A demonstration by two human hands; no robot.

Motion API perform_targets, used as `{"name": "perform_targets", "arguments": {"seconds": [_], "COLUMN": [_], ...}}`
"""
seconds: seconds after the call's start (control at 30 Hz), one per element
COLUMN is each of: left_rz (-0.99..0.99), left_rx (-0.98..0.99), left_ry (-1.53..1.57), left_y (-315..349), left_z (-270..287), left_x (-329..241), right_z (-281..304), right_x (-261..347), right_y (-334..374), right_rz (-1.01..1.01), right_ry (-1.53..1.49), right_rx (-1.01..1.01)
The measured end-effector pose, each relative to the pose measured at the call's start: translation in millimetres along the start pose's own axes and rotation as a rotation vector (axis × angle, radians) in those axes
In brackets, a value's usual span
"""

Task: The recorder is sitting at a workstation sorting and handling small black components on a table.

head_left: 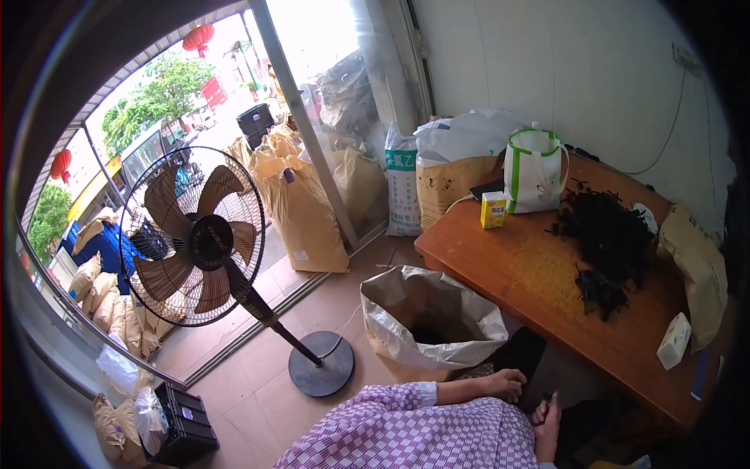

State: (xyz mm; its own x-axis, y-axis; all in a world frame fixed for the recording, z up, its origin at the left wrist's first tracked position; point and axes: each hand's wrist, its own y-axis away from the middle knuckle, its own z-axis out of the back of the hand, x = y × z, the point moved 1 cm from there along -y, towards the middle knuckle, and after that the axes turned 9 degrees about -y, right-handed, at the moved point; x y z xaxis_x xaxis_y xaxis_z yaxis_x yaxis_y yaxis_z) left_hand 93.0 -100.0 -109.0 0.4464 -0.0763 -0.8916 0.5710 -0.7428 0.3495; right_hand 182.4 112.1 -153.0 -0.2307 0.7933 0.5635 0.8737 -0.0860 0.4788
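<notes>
Both hands rest low over my lap, in front of a purple-and-white checked garment (422, 430). My left hand (506, 384) has its fingers curled in; what they hold, if anything, is too small to make out. Facing it, a short gap away, my right hand (548, 418) is closed with the thumb up on a small black piece (544, 403). Just beyond my left hand stands an open woven sack (383, 324), with dark contents deep inside. On the wooden table (500, 258) to the right lies a tangled heap of small black pieces (605, 234).
The table also holds a yellow box (493, 210), a white-and-green bag (533, 176), a tissue pack (674, 341) and a brown paper sack (694, 273). A standing fan (207, 242) is at left, its round base (322, 363) on the tiles. A black crate (183, 426) sits lower left.
</notes>
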Motion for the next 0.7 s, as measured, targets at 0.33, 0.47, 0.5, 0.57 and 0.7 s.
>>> {"name": "perform_targets", "arguments": {"seconds": [0.33, 0.47, 0.5, 0.57, 0.7], "left_rz": [0.005, -0.011, -0.021, -0.022, -0.062], "left_rx": [0.021, 0.024, 0.037, 0.040, 0.051], "left_ry": [0.093, 0.166, 0.161, 0.102, -0.027], "left_y": [-1, -4, -4, -1, -1], "left_z": [4, 4, 4, 3, 1], "left_x": [3, 7, 6, 0, -2], "right_z": [-8, -9, -8, -13, -17], "right_x": [2, 3, 3, 4, 5], "right_y": [3, 6, 5, 9, 11], "right_rz": [0.013, 0.026, 0.018, 0.026, 0.031], "right_ry": [0.036, 0.019, 0.014, 0.028, 0.038], "right_rx": [0.013, -0.004, -0.020, -0.017, -0.020]}}
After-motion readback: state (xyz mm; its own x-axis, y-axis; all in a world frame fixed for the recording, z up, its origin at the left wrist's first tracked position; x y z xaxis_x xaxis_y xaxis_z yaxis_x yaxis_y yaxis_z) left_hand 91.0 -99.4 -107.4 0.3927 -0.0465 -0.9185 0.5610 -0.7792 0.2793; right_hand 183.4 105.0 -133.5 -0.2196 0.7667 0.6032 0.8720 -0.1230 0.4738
